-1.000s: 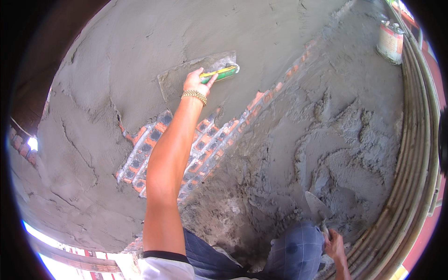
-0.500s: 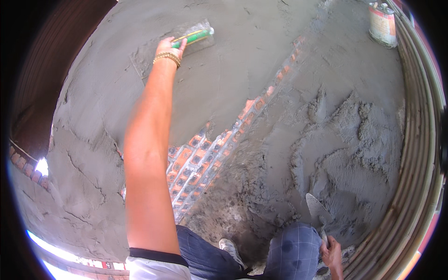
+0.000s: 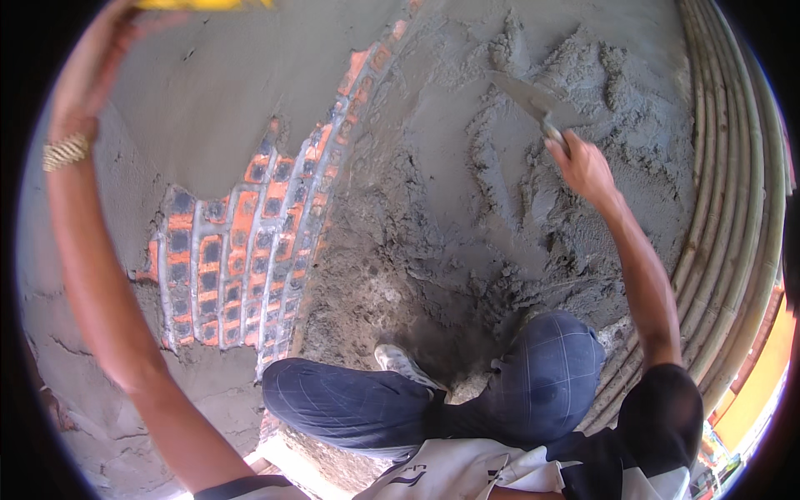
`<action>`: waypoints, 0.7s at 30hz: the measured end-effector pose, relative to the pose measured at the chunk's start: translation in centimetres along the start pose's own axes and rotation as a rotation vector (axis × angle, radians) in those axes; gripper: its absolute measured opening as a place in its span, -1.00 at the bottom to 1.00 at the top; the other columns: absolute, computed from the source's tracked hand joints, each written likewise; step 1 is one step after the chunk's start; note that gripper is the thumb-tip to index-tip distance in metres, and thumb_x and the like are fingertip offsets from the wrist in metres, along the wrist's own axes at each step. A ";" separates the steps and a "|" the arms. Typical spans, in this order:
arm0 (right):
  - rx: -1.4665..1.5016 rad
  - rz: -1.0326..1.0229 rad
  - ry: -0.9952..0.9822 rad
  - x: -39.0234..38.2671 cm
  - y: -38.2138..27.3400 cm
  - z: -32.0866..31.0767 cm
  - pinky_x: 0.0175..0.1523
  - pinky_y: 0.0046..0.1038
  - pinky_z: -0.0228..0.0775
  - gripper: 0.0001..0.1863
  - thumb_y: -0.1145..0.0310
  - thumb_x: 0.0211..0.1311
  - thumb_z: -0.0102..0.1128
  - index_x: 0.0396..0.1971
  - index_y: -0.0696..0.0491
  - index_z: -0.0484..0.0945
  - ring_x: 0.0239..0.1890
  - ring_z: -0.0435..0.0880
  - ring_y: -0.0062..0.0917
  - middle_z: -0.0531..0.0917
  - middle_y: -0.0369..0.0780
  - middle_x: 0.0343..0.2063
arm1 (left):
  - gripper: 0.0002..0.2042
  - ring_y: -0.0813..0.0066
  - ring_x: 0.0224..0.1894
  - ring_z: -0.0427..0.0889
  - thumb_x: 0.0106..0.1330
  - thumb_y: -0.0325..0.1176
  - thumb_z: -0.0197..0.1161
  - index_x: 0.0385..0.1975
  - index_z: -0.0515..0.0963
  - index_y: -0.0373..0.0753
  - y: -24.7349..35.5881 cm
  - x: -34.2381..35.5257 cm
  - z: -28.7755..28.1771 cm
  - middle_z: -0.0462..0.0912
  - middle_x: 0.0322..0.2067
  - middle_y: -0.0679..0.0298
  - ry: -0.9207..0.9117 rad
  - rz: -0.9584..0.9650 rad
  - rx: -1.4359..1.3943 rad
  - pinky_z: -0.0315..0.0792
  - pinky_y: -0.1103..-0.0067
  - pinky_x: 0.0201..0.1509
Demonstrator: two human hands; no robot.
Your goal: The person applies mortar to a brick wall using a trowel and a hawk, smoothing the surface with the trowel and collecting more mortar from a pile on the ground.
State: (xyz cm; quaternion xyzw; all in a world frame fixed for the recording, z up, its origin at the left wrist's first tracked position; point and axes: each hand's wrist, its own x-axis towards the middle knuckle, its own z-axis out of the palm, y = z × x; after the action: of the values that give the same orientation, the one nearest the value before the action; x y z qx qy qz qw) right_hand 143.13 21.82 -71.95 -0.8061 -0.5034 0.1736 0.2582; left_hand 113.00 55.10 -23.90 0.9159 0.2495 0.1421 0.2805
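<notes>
Against the plastered wall, both my hands are at work.
My left hand (image 3: pixel 92 58) reaches up to a yellow float (image 3: pixel 204 4), grip unclear at the rim; my right hand (image 3: pixel 583 167) is closed round a trowel (image 3: pixel 533 100) lying on the mortar heap (image 3: pixel 542 208).

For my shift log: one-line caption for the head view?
Left hand raises a yellow-handled float by the plastered brick wall; right hand dips trowel into mortar.
</notes>
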 end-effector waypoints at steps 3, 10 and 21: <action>-0.232 -0.127 -0.116 6.2 2.6 3.5 -0.32 -0.15 0.59 -0.48 -0.02 0.53 -0.12 -0.20 0.21 0.50 -0.49 0.71 -0.16 0.66 -0.05 -0.59 | -0.46 0.10 0.03 0.67 0.29 -0.33 0.32 0.18 0.35 -0.52 -5.1 -9.6 22.6 0.58 0.03 -0.09 -0.275 -0.463 -0.383 0.71 0.35 -0.02; -0.295 -0.475 -0.622 -2.2 -0.6 9.1 -0.33 -0.14 0.64 -0.51 -0.02 0.53 -0.15 -0.07 0.19 0.43 -0.49 0.72 -0.10 0.67 -0.03 -0.52 | -0.56 -0.09 0.09 0.61 0.33 -0.51 0.22 0.17 0.35 -0.55 -22.9 -37.4 43.8 0.54 0.05 -0.13 -0.357 -1.094 -1.304 0.64 0.05 0.03; -0.086 -0.066 -0.484 -17.7 -0.5 7.0 -0.56 -0.25 0.49 -0.67 0.12 0.49 0.05 -0.24 0.12 0.40 -0.66 0.64 -0.24 0.66 -0.02 -0.59 | -0.53 -0.15 0.24 0.46 0.33 -0.64 0.11 0.24 0.26 -0.57 -19.9 -40.5 52.1 0.42 0.22 -0.20 -0.248 -0.960 -1.593 0.51 -0.08 0.19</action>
State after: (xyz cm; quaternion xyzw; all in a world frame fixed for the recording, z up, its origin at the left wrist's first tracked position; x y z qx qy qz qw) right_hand 131.36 7.76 -76.94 -0.7344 -0.5836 0.3316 0.1012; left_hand 92.49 24.56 -82.20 0.2619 0.3983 0.0416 0.8781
